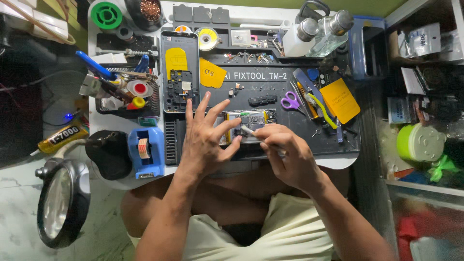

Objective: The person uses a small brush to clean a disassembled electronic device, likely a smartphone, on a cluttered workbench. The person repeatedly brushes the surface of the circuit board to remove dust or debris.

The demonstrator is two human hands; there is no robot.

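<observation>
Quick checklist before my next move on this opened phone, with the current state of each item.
1. Opened phone lies on the dark repair mat: ok.
2. Left hand steadies the phone's left end: ok.
3. Right hand grips a thin white tool: ok.
4. Tool tip on the board: cannot tell.
5. Purple scissors lie apart from the hands: ok.
6. Loose screws secured: cannot tell.

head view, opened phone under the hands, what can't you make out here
- Opened phone: its near part is hidden by the left hand and right hand.
- White tool: its far end is buried in the right fist; kind unclear.
- Loose parts on the dark mat: too small to identify.
</observation>
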